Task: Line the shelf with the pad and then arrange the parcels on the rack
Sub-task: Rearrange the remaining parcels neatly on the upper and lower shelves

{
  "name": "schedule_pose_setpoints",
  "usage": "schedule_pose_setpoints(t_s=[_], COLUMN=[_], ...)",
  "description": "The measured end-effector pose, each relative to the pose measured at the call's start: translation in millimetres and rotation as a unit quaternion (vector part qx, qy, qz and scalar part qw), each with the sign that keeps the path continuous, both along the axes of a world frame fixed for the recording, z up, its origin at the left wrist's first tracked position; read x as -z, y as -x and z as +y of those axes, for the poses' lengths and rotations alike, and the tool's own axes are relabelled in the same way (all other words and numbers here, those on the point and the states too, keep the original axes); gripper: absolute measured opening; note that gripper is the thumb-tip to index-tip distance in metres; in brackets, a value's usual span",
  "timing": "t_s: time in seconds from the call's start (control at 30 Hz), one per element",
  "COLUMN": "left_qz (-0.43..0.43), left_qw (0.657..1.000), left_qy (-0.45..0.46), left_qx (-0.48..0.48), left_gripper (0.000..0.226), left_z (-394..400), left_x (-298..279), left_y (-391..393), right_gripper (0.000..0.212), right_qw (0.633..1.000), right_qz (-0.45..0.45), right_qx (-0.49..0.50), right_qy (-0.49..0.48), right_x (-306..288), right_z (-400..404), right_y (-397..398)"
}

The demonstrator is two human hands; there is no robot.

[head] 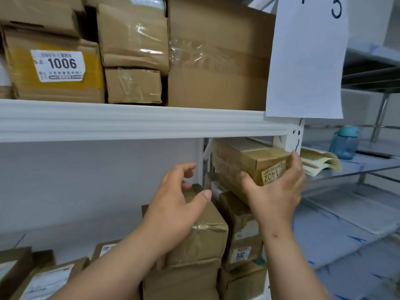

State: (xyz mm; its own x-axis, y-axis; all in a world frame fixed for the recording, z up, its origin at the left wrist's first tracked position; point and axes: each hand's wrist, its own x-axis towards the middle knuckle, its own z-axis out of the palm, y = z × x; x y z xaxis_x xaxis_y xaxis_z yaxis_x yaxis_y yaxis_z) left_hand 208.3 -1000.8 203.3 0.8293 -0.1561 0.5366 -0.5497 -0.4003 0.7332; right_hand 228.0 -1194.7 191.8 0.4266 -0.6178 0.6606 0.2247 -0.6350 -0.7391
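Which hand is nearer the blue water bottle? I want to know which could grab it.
Right. The right hand grips the parcel labelled 1402, just left of the blue water bottle; the left hand is farther left.

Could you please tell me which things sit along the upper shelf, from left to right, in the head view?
Box labelled 1006 → small taped box → large plain box → white paper sign marked 5.

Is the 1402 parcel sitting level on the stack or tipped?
Tipped. The 1402 parcel slants down toward the camera, gripped at its label end by the right hand; its underside is hidden, so I cannot tell whether it rests on anything.
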Motion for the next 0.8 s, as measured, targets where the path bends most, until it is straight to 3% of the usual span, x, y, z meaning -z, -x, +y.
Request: schedule_pose_setpoints(t_s=[0.07, 0.17, 0.3, 0.4, 0.5, 0.57, 0.63, 0.73, 0.8], left_qz=[0.049, 0.158, 0.3, 0.297, 0.267, 0.245, 0.241, 0.242, 0.244], left_qw=[0.998, 0.965, 0.832, 0.778, 0.782, 0.799, 0.801, 0.81, 0.812], left_qy=[0.045, 0.196, 0.423, 0.519, 0.536, 0.533, 0.54, 0.525, 0.519], left_qx=[0.012, 0.072, 0.196, 0.191, 0.173, 0.131, 0.093, 0.101, 0.107], left_gripper=[0.049, 0.078, 0.093, 0.087, 0.082, 0.07, 0.055, 0.034, 0.034], left_z=[-1.4, -8.8, -15.0, -4.2, 13.3, 21.8, 28.3, 35.5, 38.7], left_x=[6.6, 11.8, 9.0, 12.2, 15.0, 15.4, 16.4, 20.5, 22.7], left_y=[-1.1, 5.4, 11.0, 10.3, 13.8, 21.0, 31.1, 42.5, 46.3], right_gripper=[0.111, 0.112, 0.11, 0.108, 0.089, 0.069, 0.063, 0.065, 0.063], right_qw=[0.997, 0.981, 0.96, 0.94, 0.923, 0.955, 0.986, 0.943, 0.924], right_qz=[-0.056, -0.139, -0.162, -0.14, -0.064, -0.037, 0.052, 0.246, 0.282], right_qx=[-0.052, -0.132, -0.227, -0.277, -0.343, -0.267, -0.114, 0.069, 0.1], right_qy=[-0.028, -0.036, 0.033, 0.139, 0.163, 0.123, 0.111, 0.213, 0.238], right_x=[3.9, 16.4, 36.8, 40.0, 30.3, 27.5, 21.8, 18.0, 19.9], right_z=[3.8, 17.3, 50.0, 59.4, 46.5, 25.7, 4.6, -9.9, -8.4], right_y=[8.4, 24.6, 42.2, 50.8, 55.4, 43.7, 24.3, 0.2, -6.4])
